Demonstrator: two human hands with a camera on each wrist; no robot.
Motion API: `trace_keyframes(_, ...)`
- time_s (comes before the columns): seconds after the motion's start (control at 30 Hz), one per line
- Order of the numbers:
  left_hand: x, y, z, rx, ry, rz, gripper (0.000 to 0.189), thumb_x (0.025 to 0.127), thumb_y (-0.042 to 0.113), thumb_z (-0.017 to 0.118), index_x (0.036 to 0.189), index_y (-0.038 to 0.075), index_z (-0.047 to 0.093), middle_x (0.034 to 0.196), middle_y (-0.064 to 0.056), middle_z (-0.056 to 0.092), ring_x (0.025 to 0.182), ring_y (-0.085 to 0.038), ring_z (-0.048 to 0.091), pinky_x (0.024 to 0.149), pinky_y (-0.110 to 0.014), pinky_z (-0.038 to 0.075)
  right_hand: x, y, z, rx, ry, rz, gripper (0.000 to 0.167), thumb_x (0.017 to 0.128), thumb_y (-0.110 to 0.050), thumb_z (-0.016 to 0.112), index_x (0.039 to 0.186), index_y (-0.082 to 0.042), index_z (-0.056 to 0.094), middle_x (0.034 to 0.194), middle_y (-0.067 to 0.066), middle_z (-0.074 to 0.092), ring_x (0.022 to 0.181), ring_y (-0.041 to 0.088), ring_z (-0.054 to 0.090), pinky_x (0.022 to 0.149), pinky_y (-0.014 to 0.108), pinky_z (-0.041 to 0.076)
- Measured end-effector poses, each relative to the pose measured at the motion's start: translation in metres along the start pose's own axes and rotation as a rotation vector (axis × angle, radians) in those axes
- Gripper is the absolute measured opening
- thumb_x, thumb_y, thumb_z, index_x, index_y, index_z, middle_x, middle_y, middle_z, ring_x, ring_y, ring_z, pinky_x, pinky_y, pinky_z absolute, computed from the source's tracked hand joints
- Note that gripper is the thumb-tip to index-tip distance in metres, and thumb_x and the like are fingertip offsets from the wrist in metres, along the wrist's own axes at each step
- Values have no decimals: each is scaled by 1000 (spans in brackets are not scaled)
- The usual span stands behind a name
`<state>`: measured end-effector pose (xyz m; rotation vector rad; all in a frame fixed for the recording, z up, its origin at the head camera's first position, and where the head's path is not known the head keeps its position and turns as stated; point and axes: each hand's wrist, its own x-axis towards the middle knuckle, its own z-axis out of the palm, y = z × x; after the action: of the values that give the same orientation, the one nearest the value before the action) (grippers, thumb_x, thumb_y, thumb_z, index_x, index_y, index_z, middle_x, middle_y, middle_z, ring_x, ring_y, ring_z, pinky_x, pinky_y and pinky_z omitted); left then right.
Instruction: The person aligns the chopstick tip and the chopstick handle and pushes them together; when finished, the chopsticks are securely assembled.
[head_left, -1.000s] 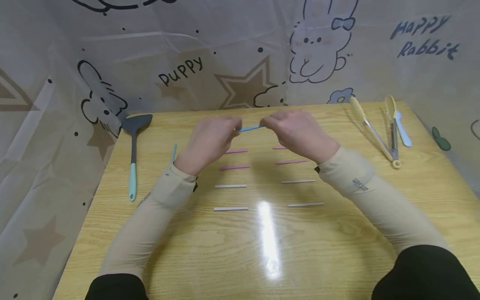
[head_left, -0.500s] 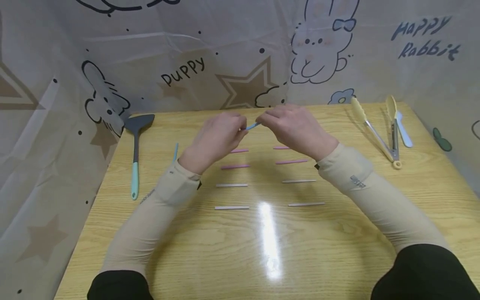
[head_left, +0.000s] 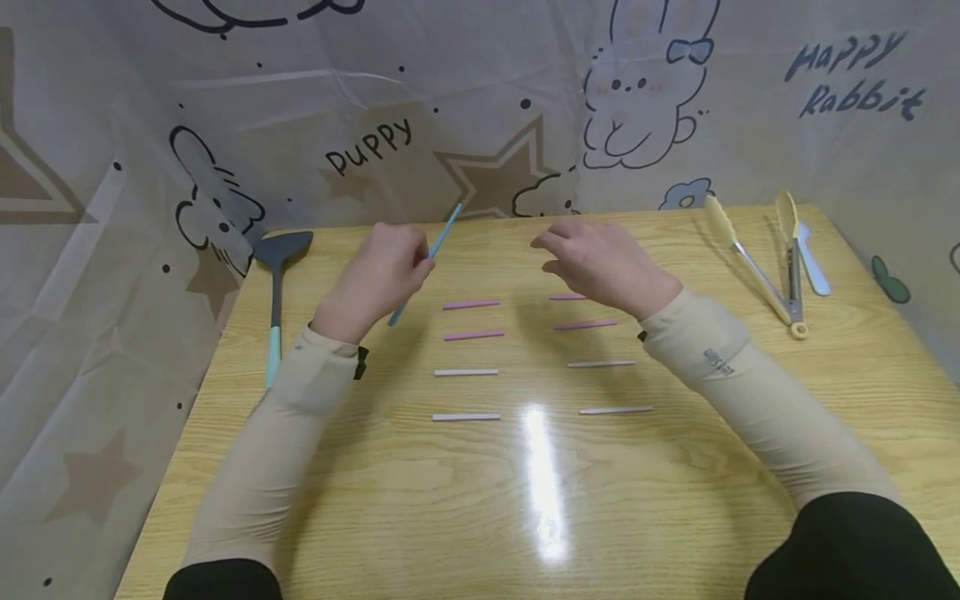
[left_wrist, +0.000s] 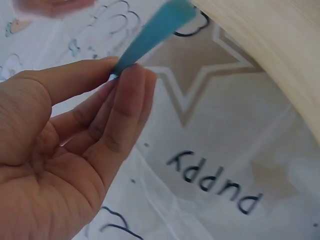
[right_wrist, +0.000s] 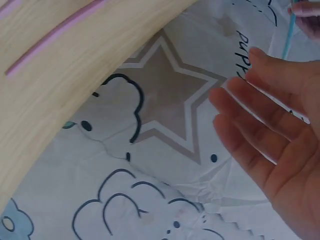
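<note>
My left hand [head_left: 378, 279] pinches a thin blue stick [head_left: 446, 232] between thumb and fingertips above the table's far part. The stick slants, its upper end leaning right. In the left wrist view, one flat-looking end of the blue stick [left_wrist: 155, 37] rises past the thumb. Off to the right hovers my right hand [head_left: 611, 262], apart from the stick; the right wrist view shows its fingers [right_wrist: 245, 132] spread with nothing between them. Below the hands lie pink sticks [head_left: 474, 336] and white sticks [head_left: 467, 417] in two columns. My right hand partly covers a far pink stick [head_left: 567, 297].
A dark spatula [head_left: 276, 267] with a mint handle lies at the left, partly behind my left sleeve. Cream-tipped tongs [head_left: 765, 283] lie spread at the right beside a light-blue utensil [head_left: 813, 262]. A printed cloth [head_left: 480, 83] hangs behind the wooden table [head_left: 450, 508].
My right hand has let go of the blue stick, and its fingers have opened. My left hand has moved left with the stick, which now slants upward. The blue stick lying at left is now hidden.
</note>
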<state>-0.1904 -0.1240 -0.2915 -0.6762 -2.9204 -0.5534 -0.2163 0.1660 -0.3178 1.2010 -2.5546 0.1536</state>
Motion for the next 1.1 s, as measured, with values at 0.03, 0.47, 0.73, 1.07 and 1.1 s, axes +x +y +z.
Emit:
trace_keyframes(0.03,-1,-5,0,0,-9,-20,17,94,5,63,78,0,65,67,-8,59,58,-21,54,58,-34,47,-1,1,2,4,-21,17,31,85,-12,79,113,-4,68,98,11,68,74,25,66,58,39,55)
trace_keyframes(0.47,-18,-48,18,-60,-216,-269,49,90,2,62,45,11,45,41,3,38,37,-9,32,41,-23,29,-9,15,23,56,-254,153,36,82,-12,81,114,-3,67,102,12,70,75,26,66,65,42,56)
trace_keyframes(0.73,-24,-68,27,-94,-334,-379,47,89,1,61,45,8,48,42,-5,49,35,-9,33,41,-22,32,-18,25,38,75,-354,206,36,83,-11,80,115,-2,68,102,13,71,87,29,68,72,46,56)
trace_keyframes(1.07,-25,-81,34,-95,-387,-417,25,87,0,66,62,-3,63,60,-16,65,54,-28,66,52,-28,48,-23,33,46,154,-401,258,32,88,-11,76,116,1,68,112,18,68,98,33,66,85,48,53)
trace_keyframes(1.1,-25,-82,34,-94,-389,-418,24,86,0,67,63,-4,64,60,-16,65,55,-29,67,53,-28,49,-23,34,46,155,-406,264,32,88,-11,76,116,1,68,113,18,68,99,33,66,86,48,52)
